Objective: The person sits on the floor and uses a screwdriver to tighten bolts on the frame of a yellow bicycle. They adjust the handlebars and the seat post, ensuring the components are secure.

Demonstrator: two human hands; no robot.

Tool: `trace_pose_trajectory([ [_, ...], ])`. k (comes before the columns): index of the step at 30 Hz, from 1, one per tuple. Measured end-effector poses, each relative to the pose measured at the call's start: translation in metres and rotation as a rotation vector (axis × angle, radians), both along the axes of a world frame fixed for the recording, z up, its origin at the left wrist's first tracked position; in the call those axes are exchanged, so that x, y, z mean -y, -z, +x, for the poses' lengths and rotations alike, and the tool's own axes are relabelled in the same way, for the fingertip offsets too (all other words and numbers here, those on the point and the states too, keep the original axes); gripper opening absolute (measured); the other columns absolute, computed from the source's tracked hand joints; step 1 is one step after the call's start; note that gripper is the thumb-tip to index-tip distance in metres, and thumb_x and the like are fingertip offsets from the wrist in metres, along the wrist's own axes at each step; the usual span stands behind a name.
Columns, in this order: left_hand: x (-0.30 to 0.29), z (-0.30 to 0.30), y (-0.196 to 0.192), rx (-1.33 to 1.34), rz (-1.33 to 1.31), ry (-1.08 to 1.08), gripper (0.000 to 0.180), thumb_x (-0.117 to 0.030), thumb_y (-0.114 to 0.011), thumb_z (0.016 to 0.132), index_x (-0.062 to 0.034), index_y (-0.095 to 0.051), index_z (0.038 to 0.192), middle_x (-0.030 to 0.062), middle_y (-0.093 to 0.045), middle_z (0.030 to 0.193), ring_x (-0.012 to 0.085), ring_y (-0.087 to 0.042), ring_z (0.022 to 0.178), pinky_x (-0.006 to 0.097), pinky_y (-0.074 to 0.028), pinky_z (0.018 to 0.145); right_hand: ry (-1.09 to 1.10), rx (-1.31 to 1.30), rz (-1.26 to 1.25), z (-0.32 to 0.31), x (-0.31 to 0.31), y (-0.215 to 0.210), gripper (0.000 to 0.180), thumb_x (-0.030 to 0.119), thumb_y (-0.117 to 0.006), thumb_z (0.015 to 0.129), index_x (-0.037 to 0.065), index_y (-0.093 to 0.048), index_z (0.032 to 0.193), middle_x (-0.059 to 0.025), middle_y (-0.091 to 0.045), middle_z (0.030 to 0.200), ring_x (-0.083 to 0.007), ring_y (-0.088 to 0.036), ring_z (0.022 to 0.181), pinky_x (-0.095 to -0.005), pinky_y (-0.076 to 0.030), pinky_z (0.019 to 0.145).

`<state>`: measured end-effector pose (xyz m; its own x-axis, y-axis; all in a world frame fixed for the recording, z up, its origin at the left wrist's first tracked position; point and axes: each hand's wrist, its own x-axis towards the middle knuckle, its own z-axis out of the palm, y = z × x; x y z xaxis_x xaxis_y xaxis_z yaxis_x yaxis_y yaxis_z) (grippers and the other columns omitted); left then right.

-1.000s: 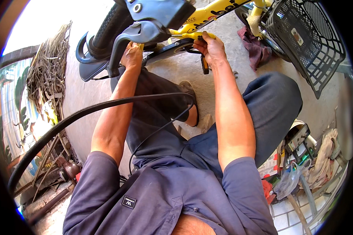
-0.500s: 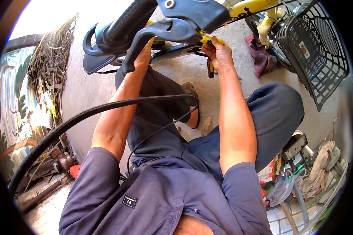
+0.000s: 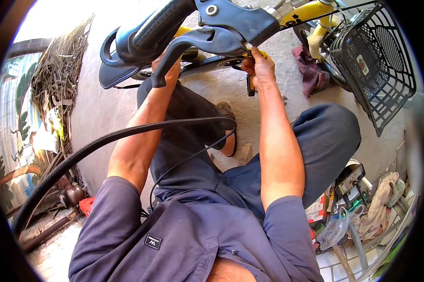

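A yellow bicycle with a black handlebar grip (image 3: 161, 24) and a dark brake lever (image 3: 193, 41) fills the top of the view. Behind the lever, my left hand (image 3: 171, 70) is raised beside the frame; its fingers are mostly hidden. My right hand (image 3: 262, 70) is closed just below the brake lever's mount, thumb and fingers bent together around a small yellow part. What that part is cannot be made out. Just under this hand shows a black pedal (image 3: 251, 86) with an orange reflector.
A black basket (image 3: 379, 70) stands at the upper right, beside a dark red cloth (image 3: 309, 70) on the concrete floor. Tools and a plastic bag (image 3: 334, 230) lie at the lower right. Dry sticks (image 3: 56, 70) lean at the left. A black cable (image 3: 127, 129) crosses my left arm.
My right hand has shifted slightly down, and its fingers have moved around the yellow part. My left hand has drawn slightly lower behind the lever. The view has shifted a little.
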<state>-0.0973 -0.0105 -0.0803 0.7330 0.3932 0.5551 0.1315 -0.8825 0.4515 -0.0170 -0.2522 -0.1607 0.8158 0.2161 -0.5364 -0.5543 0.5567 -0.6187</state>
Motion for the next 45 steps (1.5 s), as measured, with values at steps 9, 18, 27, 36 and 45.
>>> trace_pose_trajectory([
  [9,0.008,-0.001,-0.017,-0.372,0.011,-0.231,0.033,-0.038,-0.057,0.088,-0.0103,-0.072,0.094,0.0146,-0.071,0.094,0.0352,-0.067,0.091,0.043,-0.050,0.082,0.043,-0.009,-0.056,-0.006,-0.001,-0.011,0.031,0.029,-0.071,0.088,0.001,-0.058,0.094,-0.0091,-0.064,0.073,-0.0160,-0.062,0.051,-0.0291,-0.056,0.044],
  [18,-0.003,-0.008,-0.003,-0.373,-0.105,-0.189,0.028,-0.027,-0.055,0.093,-0.0096,-0.070,0.108,0.0181,-0.068,0.105,0.0350,-0.065,0.098,0.041,-0.049,0.083,0.059,0.089,-0.102,0.000,0.032,-0.023,0.031,0.028,-0.070,0.088,0.002,-0.057,0.096,-0.0088,-0.064,0.075,-0.0169,-0.064,0.056,-0.0290,-0.057,0.048],
  [27,0.041,-0.057,-0.017,-0.150,0.034,-0.057,0.029,-0.011,-0.062,0.085,-0.0086,-0.065,0.114,0.0121,-0.059,0.117,0.0345,-0.064,0.095,0.042,-0.053,0.081,0.028,0.236,-0.172,-0.011,0.042,-0.049,0.028,0.026,-0.067,0.091,0.001,-0.056,0.097,-0.0100,-0.065,0.081,-0.0184,-0.065,0.061,-0.0316,-0.058,0.053],
  [36,0.081,-0.106,-0.020,-0.491,-0.098,0.254,0.016,-0.015,-0.061,0.087,-0.0018,-0.066,0.093,0.0146,-0.062,0.104,0.0362,-0.063,0.093,0.043,-0.052,0.079,-0.101,0.564,-0.554,-0.026,0.031,-0.146,0.026,0.012,-0.073,0.084,-0.001,-0.058,0.099,-0.0066,-0.063,0.078,-0.0125,-0.061,0.056,-0.0252,-0.054,0.048],
  [45,0.087,-0.101,-0.005,-0.495,-0.021,0.393,0.013,-0.011,-0.057,0.083,-0.0007,-0.065,0.082,0.0163,-0.062,0.090,0.0365,-0.063,0.088,0.044,-0.051,0.076,-0.382,1.027,-1.225,-0.015,0.039,-0.194,0.021,0.014,-0.072,0.083,-0.001,-0.059,0.093,-0.0033,-0.061,0.071,-0.0082,-0.054,0.055,-0.0235,-0.045,0.049],
])
